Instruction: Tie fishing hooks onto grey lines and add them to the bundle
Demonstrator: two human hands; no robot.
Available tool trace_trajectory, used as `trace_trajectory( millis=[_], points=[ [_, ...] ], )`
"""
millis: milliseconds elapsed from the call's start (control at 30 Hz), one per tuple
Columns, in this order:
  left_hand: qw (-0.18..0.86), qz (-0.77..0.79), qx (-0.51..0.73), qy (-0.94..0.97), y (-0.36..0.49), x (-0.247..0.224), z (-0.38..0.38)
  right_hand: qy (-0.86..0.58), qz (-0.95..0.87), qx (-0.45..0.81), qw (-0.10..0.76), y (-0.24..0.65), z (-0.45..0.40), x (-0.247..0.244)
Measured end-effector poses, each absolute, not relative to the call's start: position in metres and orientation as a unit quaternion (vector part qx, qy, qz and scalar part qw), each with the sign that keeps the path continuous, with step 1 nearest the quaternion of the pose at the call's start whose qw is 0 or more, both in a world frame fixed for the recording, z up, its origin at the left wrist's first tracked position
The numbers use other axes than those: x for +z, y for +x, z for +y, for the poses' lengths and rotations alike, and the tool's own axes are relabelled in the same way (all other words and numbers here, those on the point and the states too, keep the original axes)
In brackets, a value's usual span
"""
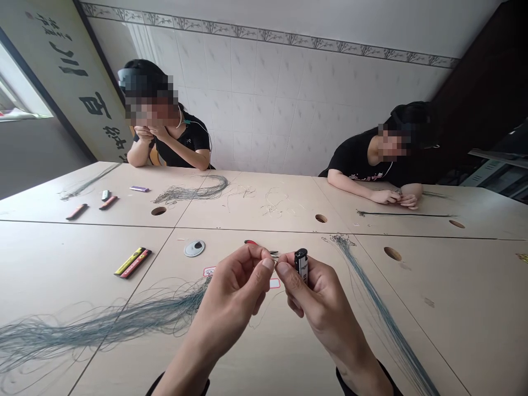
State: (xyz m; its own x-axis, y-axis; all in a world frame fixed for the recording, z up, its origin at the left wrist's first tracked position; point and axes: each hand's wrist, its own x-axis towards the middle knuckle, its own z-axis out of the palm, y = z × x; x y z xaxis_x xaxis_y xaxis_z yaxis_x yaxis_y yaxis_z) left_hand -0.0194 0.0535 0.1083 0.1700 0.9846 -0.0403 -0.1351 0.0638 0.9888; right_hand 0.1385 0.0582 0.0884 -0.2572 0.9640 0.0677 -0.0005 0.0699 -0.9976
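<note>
Two bare hands work at the lower middle of the frame. The left hand [231, 294] is closed in a pinch, with a small silvery piece [273, 254] poking out by its thumb and forefinger; the piece is too small to identify. The right hand [319, 294] grasps an upright black disposable lighter [301, 264], whose white label has print too small to read. A red-tipped tool [250, 242], mostly hidden, lies on the pale table [297, 357] just behind the left hand's fingers. Two small red-edged white labels [209, 271] sit beneath the hands.

Long blue-grey filament bundles [103, 322] sweep across the lower left, and another [383, 313] runs down the right. Yellow and red strip packs [132, 262] lie left of a round white disc [194, 248], their lettering illegible.

Across the table, a seated person [169, 135] at upper left rests their chin on clasped hands, and a second person [381, 157] at right handles something small beside a dark strand [404, 214]. A tall board [84, 82] at upper left carries large black Chinese characters, seen too obliquely to read with confidence.
</note>
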Motion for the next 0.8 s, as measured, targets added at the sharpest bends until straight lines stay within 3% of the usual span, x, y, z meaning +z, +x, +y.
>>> trace_trajectory(
  millis=[800],
  points=[
    [0.516, 0.459, 0.510, 0.512, -0.020, 0.112, 0.051, -0.415, -0.504, 0.604, 0.457, 0.129, 0.059, 0.082]
  ],
)
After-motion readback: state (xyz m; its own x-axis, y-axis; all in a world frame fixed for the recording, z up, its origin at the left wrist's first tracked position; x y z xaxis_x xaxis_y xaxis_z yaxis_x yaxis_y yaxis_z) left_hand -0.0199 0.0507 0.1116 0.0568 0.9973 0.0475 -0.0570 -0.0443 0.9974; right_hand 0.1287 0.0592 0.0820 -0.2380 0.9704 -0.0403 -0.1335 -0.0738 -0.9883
